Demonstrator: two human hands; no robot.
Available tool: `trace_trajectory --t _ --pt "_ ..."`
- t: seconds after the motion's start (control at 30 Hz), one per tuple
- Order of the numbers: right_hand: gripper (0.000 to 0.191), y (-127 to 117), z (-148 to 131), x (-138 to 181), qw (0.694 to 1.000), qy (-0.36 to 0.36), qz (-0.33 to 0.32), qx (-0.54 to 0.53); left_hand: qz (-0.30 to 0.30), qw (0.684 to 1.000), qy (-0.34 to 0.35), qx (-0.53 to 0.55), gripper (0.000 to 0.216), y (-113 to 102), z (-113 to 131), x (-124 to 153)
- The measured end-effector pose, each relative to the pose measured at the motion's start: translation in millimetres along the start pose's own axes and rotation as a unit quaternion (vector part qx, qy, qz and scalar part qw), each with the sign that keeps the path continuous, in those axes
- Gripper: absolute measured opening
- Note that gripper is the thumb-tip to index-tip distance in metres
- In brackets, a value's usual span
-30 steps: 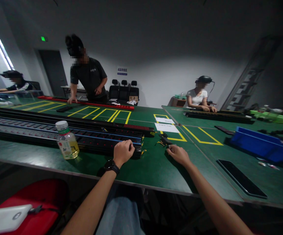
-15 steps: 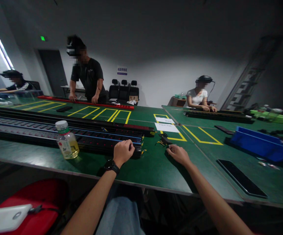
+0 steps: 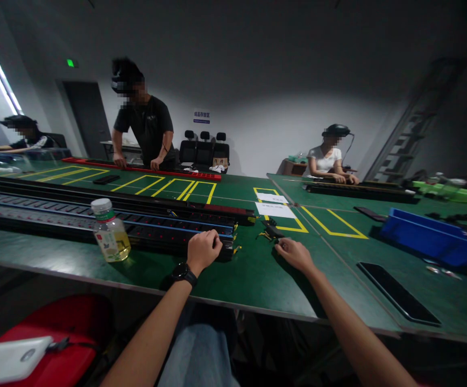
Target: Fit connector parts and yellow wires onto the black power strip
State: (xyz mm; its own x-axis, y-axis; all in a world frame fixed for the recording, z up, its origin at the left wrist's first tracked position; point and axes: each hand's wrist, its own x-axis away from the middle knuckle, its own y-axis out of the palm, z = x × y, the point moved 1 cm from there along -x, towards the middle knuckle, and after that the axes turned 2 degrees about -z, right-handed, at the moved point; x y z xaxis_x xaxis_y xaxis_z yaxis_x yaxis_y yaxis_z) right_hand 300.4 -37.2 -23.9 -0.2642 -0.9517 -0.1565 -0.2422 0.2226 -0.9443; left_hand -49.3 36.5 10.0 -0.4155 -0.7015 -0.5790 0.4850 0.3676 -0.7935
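Note:
My left hand (image 3: 204, 250), with a dark watch on the wrist, is closed with the fingers curled under. It rests at the right end of a long black rail (image 3: 169, 238) with red dots and a blue strip; anything inside the fingers is hidden. My right hand (image 3: 295, 254) is closed near the table's middle, thumb and fingers together at the lower end of a small black object (image 3: 273, 229). That object looks like a tool with yellow and dark bits beside it, too small to name. Short yellow-tipped wires (image 3: 236, 249) stick out of the rail's end.
A drink bottle (image 3: 111, 234) stands before the rails. Paper sheets (image 3: 276, 209) lie beyond my right hand. To the right are a phone (image 3: 398, 293) and a blue bin (image 3: 429, 236). Co-workers (image 3: 144, 126) work across the green table, one at a red rail (image 3: 136, 167).
Both my hands keep the same place and pose. Across the table, the standing co-worker has shifted slightly.

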Motion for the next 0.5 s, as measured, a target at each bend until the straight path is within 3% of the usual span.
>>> trace_trajectory --t 0.5 --pt "0.02 -0.5 -1.7 0.8 1.0 0.0 0.003 -0.015 -0.003 1.0 -0.002 0.002 0.015 0.3 0.6 -0.1"
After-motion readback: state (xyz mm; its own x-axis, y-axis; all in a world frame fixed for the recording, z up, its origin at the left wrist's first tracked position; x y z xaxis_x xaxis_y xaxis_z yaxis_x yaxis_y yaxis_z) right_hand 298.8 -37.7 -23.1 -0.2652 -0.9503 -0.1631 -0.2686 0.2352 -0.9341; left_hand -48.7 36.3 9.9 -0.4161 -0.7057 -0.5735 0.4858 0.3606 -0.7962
